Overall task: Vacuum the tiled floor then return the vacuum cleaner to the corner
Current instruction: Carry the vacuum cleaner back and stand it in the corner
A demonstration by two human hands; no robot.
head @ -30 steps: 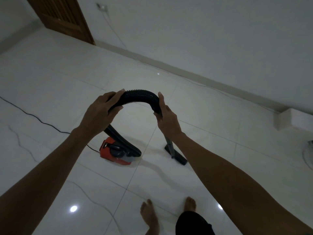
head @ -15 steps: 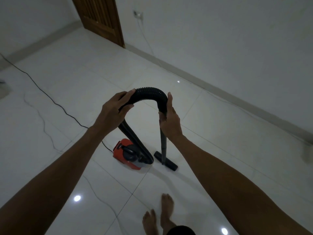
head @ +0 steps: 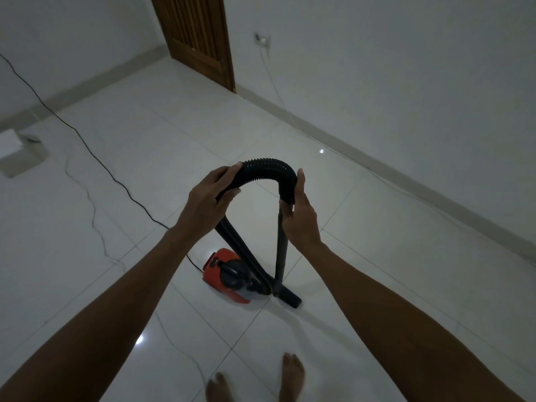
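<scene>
A small red vacuum cleaner (head: pixel 216 271) sits on the white tiled floor (head: pixel 377 256) just ahead of my bare feet. Its black ribbed hose (head: pixel 266 168) arches up from the body and bends down into a rigid black wand (head: pixel 280 250). The wand ends in a floor nozzle (head: pixel 288 297) resting on the tiles right of the body. My left hand (head: pixel 207 204) grips the left side of the hose arch. My right hand (head: pixel 300 216) holds the hose's right end where it meets the wand.
A black power cord (head: pixel 87 146) runs from the vacuum across the floor to the far left. A wooden door (head: pixel 200 39) stands in the corner, with a wall socket (head: pixel 262 40) and thin white cable to its right. A white box (head: pixel 10 143) lies at far left.
My view has swung left, bringing the door and corner into view. The vacuum and nozzle now sit closer together and nearer my feet. Both hands keep their hold on the hose.
</scene>
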